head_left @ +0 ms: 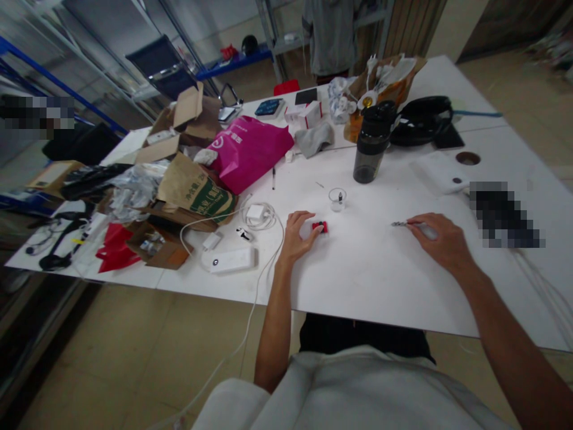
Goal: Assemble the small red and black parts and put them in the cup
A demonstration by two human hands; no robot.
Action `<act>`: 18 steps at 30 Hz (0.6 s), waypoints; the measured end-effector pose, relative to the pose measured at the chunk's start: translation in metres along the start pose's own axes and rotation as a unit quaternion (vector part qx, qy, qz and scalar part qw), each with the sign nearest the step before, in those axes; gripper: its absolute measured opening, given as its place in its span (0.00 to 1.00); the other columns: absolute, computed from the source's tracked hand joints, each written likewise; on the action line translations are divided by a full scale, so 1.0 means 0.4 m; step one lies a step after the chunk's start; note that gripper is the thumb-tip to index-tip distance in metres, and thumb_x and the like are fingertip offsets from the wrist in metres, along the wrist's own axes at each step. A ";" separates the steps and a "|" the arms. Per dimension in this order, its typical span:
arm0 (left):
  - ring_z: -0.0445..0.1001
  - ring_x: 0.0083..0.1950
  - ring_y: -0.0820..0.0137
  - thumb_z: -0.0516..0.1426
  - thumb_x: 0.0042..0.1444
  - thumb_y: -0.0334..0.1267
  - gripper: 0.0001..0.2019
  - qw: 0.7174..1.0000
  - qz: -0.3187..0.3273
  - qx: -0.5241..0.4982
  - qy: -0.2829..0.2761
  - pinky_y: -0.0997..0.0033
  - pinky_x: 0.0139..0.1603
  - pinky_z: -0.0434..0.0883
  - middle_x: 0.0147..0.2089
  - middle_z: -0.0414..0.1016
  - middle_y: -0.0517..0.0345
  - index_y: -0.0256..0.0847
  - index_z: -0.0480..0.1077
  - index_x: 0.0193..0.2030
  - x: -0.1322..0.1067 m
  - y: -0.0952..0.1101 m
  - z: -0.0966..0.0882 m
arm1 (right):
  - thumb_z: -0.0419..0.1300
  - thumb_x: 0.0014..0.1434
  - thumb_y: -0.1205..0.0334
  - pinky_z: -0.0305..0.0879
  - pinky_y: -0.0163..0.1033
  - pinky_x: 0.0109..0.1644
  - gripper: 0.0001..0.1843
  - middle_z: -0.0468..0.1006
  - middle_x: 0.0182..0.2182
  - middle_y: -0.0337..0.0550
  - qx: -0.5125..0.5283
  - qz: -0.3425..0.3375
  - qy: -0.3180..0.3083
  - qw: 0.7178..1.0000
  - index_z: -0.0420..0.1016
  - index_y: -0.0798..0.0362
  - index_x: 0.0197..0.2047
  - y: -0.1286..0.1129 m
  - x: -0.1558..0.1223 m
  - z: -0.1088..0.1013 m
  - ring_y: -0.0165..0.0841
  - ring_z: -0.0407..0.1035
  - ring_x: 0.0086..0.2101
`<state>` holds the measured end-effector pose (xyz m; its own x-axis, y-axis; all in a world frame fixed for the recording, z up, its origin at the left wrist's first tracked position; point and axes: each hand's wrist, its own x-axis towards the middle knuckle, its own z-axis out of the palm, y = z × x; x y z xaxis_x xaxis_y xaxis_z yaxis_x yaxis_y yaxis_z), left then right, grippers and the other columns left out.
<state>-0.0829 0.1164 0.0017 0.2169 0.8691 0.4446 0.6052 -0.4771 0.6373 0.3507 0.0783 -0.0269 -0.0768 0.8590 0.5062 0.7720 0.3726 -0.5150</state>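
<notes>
My left hand (298,236) is curled with thumb and fingers around a small red and black block (320,227) on the white table. The block's exact kind is too small to make out. To the right, my right hand (439,240) pinches a thin silver piece (398,224) between thumb and fingers. That piece looks like a small drill bit and points left, just above the tabletop. Beyond my left hand stands a small clear cup (337,199) with a dark, slim item in it.
A dark tumbler (371,140) stands behind the cup. At left lie a white power bank (233,261), a coiled cable (259,216), a paper bag (197,191) and a pink bag (250,149). A person in grey (331,39) stands beyond the table.
</notes>
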 end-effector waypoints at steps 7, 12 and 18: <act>0.79 0.67 0.52 0.68 0.76 0.52 0.18 1.000 0.010 0.010 -0.005 0.42 0.73 0.77 0.62 0.83 0.44 0.45 0.81 0.64 -0.002 -0.006 0.002 | 0.64 0.78 0.45 0.82 0.69 0.57 0.14 0.92 0.47 0.52 -0.002 -0.001 -0.001 1.000 0.86 0.43 0.50 0.011 -0.001 0.005 0.57 0.85 0.48; 0.79 0.66 0.53 0.69 0.75 0.51 0.18 1.000 0.026 0.000 0.004 0.43 0.72 0.77 0.62 0.83 0.44 0.44 0.81 0.64 -0.003 -0.007 0.003 | 0.65 0.79 0.46 0.82 0.68 0.58 0.13 0.92 0.47 0.51 -0.002 -0.012 0.003 1.000 0.87 0.43 0.51 0.021 -0.004 0.013 0.56 0.85 0.49; 0.79 0.66 0.52 0.69 0.75 0.51 0.18 1.000 0.008 0.012 -0.006 0.42 0.72 0.77 0.62 0.83 0.45 0.46 0.81 0.64 -0.003 -0.004 0.001 | 0.65 0.78 0.45 0.82 0.68 0.57 0.14 0.92 0.48 0.50 -0.007 -0.011 0.003 1.000 0.87 0.43 0.51 0.017 -0.002 0.010 0.56 0.85 0.48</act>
<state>-0.0838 0.1162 -0.0003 0.2346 0.8632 0.4470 0.6207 -0.4869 0.6146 0.3535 0.0816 -0.0338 -0.0913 0.8483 0.5215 0.7785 0.3874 -0.4939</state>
